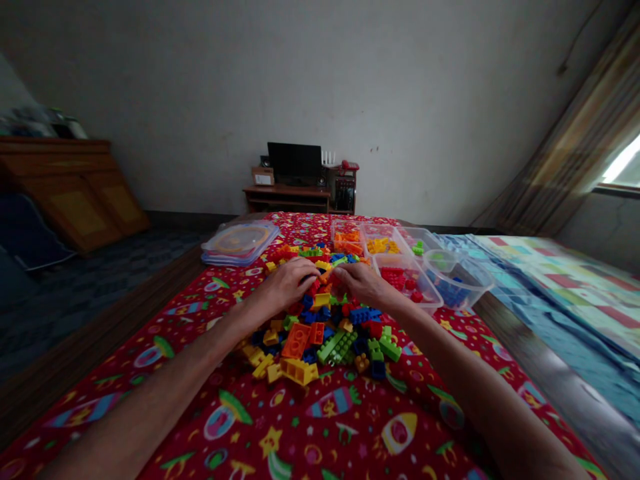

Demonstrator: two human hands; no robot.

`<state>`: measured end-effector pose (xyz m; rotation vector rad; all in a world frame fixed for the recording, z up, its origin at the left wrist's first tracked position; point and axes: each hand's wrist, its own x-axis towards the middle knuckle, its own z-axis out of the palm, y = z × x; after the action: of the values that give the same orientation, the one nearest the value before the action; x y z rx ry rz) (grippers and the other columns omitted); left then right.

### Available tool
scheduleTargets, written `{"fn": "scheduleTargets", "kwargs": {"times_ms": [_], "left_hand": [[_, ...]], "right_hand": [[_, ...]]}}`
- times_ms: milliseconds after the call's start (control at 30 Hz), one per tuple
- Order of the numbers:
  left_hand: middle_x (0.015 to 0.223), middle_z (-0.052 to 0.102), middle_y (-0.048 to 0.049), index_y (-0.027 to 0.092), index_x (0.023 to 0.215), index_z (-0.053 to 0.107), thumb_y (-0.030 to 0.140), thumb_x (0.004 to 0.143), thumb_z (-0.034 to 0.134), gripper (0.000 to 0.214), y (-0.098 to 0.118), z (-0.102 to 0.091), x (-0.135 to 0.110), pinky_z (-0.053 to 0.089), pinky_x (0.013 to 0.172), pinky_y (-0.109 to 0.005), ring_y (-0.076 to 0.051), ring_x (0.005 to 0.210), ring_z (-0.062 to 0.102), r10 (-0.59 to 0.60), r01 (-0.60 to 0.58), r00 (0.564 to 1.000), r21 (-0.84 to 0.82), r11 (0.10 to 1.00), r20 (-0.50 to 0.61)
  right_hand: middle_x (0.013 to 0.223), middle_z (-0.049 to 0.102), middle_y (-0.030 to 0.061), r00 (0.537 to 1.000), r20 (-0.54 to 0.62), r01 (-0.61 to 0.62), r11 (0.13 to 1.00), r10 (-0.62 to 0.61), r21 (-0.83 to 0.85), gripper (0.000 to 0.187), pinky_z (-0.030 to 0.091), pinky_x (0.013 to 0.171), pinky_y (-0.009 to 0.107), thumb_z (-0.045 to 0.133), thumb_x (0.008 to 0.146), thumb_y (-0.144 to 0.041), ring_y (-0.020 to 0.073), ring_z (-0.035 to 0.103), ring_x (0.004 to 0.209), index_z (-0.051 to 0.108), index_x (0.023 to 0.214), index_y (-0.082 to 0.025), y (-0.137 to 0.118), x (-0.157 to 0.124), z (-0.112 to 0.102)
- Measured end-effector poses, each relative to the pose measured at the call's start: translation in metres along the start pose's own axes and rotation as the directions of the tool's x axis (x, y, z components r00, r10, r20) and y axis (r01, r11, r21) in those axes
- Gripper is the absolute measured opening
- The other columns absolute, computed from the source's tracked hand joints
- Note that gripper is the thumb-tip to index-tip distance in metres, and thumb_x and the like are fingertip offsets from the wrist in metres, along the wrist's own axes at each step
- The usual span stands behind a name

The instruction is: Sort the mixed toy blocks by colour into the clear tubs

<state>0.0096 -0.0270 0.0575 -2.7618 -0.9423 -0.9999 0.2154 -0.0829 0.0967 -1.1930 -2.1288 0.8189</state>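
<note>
A mixed heap of toy building blocks (337, 347) in orange, yellow, green, blue and red lies on the red patterned cloth. Over the far part of this heap, my left hand (295, 280) curls its fingers inward, with small red and dark blue blocks at the fingertips. Close by on the right, my right hand (363, 283) bends its fingers down among the blocks. An orange block (325, 275) shows in the narrow gap between both hands. Whatever either hand grips is hidden by the fingers.
Right of the heap, a clear container (437, 299) has red blocks; others behind hold orange, yellow and green ones. A round tub (480, 283) contains blue blocks, with a smaller bowl (443, 260) at its rim. Stacked lids (240, 243) lie at left. A bed (565, 287) adjoins the table.
</note>
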Motion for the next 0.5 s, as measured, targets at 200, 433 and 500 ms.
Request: {"fn": "scheduleTargets", "kwargs": {"times_ms": [200,433,500], "left_hand": [[0.097,0.071,-0.0066,0.019,0.092,0.07,0.025,0.086,0.051,0.021,-0.006,0.002,-0.004,0.05,0.089,-0.035,-0.021,0.095,0.063,-0.068,0.066,0.991,0.028,0.997,0.113],[0.095,0.071,-0.0058,0.02,0.091,0.071,0.026,0.086,0.05,0.022,0.0,-0.006,-0.001,0.049,0.091,-0.034,-0.021,0.095,0.063,-0.123,0.12,0.984,0.03,0.992,0.129],[0.094,0.071,-0.0066,0.019,0.089,0.071,0.026,0.087,0.048,0.024,0.0,-0.007,0.0,0.049,0.09,-0.035,-0.021,0.093,0.064,-0.135,0.132,0.981,0.032,0.991,0.138]], "right_hand": [[0.067,0.066,0.0034,0.999,-0.046,-0.004,0.999,0.002,-0.053,0.037,0.041,0.06,0.021,0.032,0.099,-0.023,0.0093,0.057,0.057,0.056,0.073,-0.014,0.002,-0.001,-0.004],[0.072,0.066,0.006,0.963,-0.268,-0.133,0.853,-0.009,-0.505,0.036,0.034,0.06,0.024,0.035,0.096,-0.023,0.0112,0.053,0.061,0.061,0.073,-0.014,0.005,-0.011,-0.041],[0.076,0.067,0.0077,0.951,-0.309,-0.212,0.765,0.017,-0.608,0.033,0.031,0.059,0.025,0.036,0.094,-0.023,0.0123,0.053,0.063,0.064,0.079,-0.014,0.019,-0.014,-0.056]]}}
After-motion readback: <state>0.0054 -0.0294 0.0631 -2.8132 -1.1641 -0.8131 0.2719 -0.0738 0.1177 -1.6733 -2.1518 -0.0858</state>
